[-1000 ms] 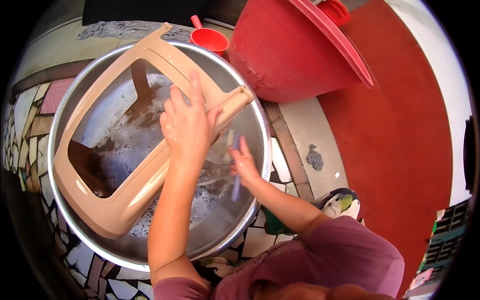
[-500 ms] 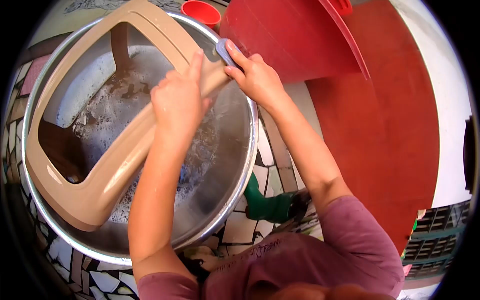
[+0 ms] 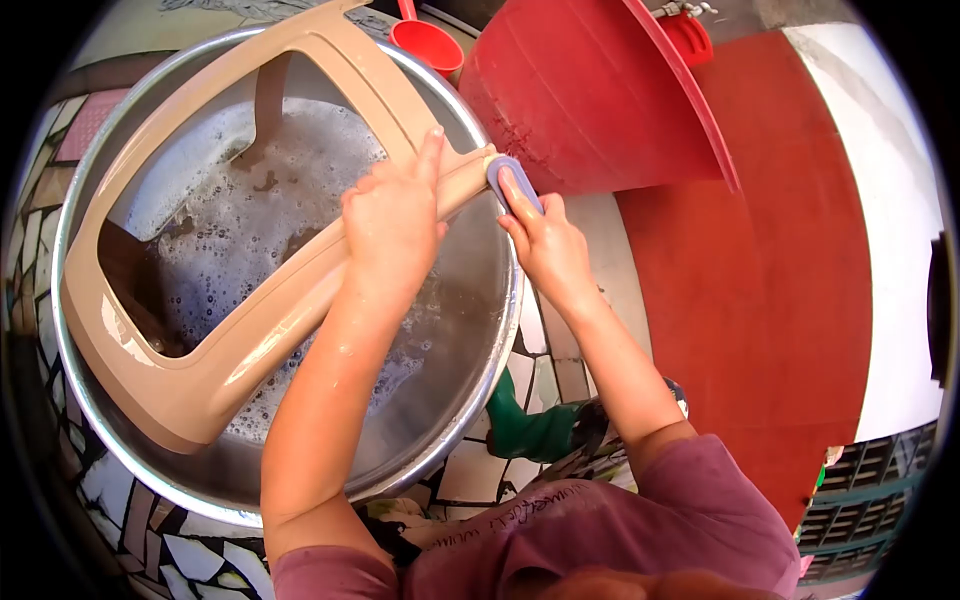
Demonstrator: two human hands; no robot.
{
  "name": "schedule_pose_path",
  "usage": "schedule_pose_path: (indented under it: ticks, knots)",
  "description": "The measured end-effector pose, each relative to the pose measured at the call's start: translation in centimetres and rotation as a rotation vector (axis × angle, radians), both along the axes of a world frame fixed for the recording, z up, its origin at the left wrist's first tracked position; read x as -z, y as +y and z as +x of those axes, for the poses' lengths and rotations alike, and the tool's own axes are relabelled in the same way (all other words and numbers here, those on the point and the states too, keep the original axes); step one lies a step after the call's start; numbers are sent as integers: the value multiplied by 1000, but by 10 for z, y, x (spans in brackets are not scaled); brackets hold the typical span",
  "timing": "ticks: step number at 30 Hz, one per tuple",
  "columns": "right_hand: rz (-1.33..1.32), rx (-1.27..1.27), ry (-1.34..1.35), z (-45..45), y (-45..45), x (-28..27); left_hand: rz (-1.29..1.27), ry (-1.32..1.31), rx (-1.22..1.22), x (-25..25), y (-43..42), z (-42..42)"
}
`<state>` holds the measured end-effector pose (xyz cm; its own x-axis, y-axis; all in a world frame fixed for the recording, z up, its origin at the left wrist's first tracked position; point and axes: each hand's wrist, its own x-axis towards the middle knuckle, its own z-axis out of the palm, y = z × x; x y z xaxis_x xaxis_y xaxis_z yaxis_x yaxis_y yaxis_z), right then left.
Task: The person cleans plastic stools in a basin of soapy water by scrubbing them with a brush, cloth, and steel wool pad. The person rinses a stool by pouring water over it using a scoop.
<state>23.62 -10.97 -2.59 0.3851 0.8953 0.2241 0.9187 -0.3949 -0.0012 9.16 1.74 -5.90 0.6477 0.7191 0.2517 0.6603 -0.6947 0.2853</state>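
Observation:
A beige plastic frame, which looks like part of a chair or stool, leans across a wide metal basin of soapy water; its darker lower parts go down into the suds. My left hand is wrapped around the frame's near bar, close to its right corner, index finger stretched along it. My right hand grips a small oval blue-purple scrub brush and presses it against the end of that corner. The brush's underside is mostly hidden.
A big red plastic tub lies tipped beyond the basin's right rim, with a red dipper beside it. Mosaic tile floor surrounds the basin. A green boot stands near the basin. Red flooring extends to the right.
My right hand and the brush have moved right and down to the tip of the frame's corner. My left hand still grips the bar. The whole view has shifted slightly.

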Motion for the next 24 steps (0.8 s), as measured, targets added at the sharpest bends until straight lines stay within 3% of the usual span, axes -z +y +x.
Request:
schedule_pose_path:
  ticks: [6, 10, 15, 19, 22, 24]
  knots:
    - [-87, -56, -151, -3, 29, -13, -51, -72, -11, -1, 1, -1]
    - [-48, -31, 19, 0, -10, -4, -14, -50, 32, 5, -4, -1]
    - [-114, 20, -14, -1, 38, -12, -10, -60, -4, 2, -5, -1]
    - [-14, -25, 272, -28, -4, 3, -49, -24, 14, -4, -1, -3]
    - [-40, 65, 116, -5, 25, -16, -42, -17, 6, -4, -3, -2]
    - [-69, 92, 194, -1, 32, -19, -101, 15, 43, -9, -5, -5]
